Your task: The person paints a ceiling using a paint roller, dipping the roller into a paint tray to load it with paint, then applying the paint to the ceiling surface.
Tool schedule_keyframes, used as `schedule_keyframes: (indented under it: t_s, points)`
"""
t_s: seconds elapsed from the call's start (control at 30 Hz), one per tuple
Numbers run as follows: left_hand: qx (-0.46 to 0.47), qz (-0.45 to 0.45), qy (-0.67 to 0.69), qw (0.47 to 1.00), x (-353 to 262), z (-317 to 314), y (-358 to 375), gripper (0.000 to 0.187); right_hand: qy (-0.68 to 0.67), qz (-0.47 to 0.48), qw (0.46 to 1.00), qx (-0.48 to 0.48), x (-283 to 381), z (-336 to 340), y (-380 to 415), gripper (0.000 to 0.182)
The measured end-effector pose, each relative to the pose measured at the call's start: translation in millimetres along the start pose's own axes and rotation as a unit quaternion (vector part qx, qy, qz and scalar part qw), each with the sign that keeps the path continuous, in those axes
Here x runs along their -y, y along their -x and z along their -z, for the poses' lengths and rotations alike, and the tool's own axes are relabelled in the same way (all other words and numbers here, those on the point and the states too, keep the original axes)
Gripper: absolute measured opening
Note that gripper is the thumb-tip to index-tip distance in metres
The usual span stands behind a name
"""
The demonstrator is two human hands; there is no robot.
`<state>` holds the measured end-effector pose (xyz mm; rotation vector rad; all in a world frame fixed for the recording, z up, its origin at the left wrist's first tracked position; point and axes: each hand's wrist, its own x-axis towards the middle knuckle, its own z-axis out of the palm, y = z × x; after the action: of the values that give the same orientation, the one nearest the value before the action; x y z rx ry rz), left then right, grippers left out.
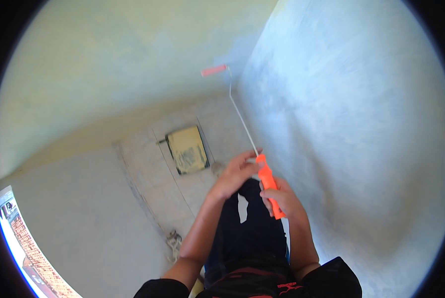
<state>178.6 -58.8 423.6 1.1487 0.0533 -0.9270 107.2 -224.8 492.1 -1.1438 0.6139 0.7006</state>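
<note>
A small paint roller with a bright orange handle and a long thin metal rod stretches up in front of me. Its narrow pink roller head appears near the corner of the two walls, overlapping the left one in this view. My right hand is wrapped round the lower half of the handle. Higher up, my left hand has its fingers about the neck, where the rod enters the handle; some fingertips are partly hidden behind it.
On the tiled floor lies a yellowish square container with dark smears and a stick at its side. A patchy bluish-white wall stands close on my right, a yellowish wall ahead. A small pale object lies near my left elbow.
</note>
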Motion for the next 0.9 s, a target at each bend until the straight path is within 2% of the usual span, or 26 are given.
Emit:
schedule_keyframes:
  t_s: [0.03,0.13,0.2,0.23,0.27,0.33,0.4,0.5,0.63,0.7,0.8,0.9]
  points:
    - [0.006,-0.022,-0.014,1.0,-11,-9,9,0.059,-0.016,-0.003,1.0,0.005,-1,-4,4,0.01]
    - [0.005,-0.014,-0.032,0.999,-14,-22,18,0.051,-0.017,0.004,1.0,0.008,0,-5,-13,0.011]
    - [-0.061,0.013,-0.028,0.998,7,-20,9,0.077,-0.053,-0.011,0.999,0.001,-8,1,-42,0.012]
    - [-0.11,0.02,-0.082,0.99,-5,-23,15,0.08,-0.053,0.005,0.999,0.007,-17,6,-68,0.012]
    - [-0.109,0.01,-0.091,0.99,-9,-26,21,0.08,-0.051,0.017,0.998,0.018,-28,13,-94,0.013]
    - [-0.191,-0.058,-0.123,0.972,-7,-29,37,0.077,-0.052,0.036,0.998,0.03,-28,12,-109,0.014]
    - [-0.17,-0.059,-0.148,0.972,-19,-32,69,0.077,-0.026,0.023,0.999,-0.008,-18,4,-104,0.014]
    - [-0.142,-0.028,-0.188,0.971,-31,-15,99,0.074,-0.021,0.012,1.0,-0.002,-1,-6,-68,0.014]
    - [-0.112,-0.003,-0.167,0.98,-50,-14,99,0.071,-0.013,0.035,0.999,-0.008,27,-21,14,0.014]
    - [-0.097,-0.002,-0.153,0.983,-57,-28,101,0.072,-0.036,0.052,0.997,0.034,31,-17,40,0.012]
    - [-0.068,0.012,-0.125,0.99,-53,-45,95,0.074,-0.042,0.019,0.999,0.027,29,0,32,0.011]
    - [-0.057,0.039,-0.135,0.988,-45,-53,73,0.075,-0.084,-0.018,0.996,0.027,20,29,-25,0.011]
